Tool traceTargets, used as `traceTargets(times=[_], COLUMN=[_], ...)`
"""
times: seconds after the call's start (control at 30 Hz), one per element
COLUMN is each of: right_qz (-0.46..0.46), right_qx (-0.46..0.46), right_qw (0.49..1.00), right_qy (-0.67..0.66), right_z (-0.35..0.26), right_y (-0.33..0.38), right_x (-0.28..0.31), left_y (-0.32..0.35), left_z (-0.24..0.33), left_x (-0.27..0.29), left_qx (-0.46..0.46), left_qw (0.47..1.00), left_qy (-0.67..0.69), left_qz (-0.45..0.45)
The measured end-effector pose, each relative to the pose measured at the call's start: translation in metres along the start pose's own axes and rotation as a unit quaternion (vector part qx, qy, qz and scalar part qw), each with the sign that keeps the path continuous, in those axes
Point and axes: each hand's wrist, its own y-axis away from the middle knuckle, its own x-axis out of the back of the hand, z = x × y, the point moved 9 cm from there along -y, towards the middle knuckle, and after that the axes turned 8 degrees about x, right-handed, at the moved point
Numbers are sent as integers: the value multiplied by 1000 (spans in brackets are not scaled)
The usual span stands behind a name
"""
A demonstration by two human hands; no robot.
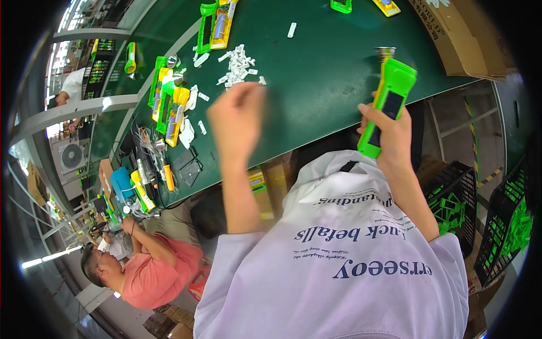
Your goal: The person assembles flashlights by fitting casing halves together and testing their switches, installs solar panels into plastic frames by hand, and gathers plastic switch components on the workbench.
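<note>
My right hand (395, 135) is wrapped round a bright green flashlight (400, 78), held tilted over the table's front edge. A dark panel (392, 105) is set in the flashlight's face, and a silvery round part (386, 52) shows at its top end. My left hand (236, 121) is just on the near side of a pile of small white plastic parts (237, 65). Its fingers are curled in and blurred, and whatever they may hold is hidden. Several yellow and green flashlight halves (169, 107) lie to the left of it.
The green table (322, 73) carries more open housings (217, 25) at the back and one loose white piece (292, 30). A cardboard box (460, 39) stands at the right. Wires and tools (149, 152) lie at the left, near a seated co-worker (158, 265). Black crates (502, 226) hold green parts.
</note>
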Motion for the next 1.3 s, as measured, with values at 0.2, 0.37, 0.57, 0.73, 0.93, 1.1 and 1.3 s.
traceTargets(times=[0.2,0.37,0.57,0.73,0.93,1.1,1.3], right_qz=[10,4,-13,-13,-23,-29,-28], right_qx=[0,-3,-13,-14,-21,-29,-33], right_qw=[1000,1000,1000,1000,999,999,999], right_qy=[-21,-21,-17,-19,-21,-27,-25], right_z=[-3,1,2,3,5,7,10], right_y=[-1,2,5,7,8,8,5], right_x=[18,19,15,17,15,16,20], left_y=[-32,-34,-33,-38,-34,-38,-40], left_z=[-103,-132,-128,-159,-140,-132,-103], left_x=[167,178,148,159,156,156,122], left_qx=[84,165,126,142,133,62,22], left_qw=[946,952,919,934,953,933,969], left_qy=[-257,-213,-348,-291,-227,-330,-230], left_qz=[176,141,139,154,149,132,83])
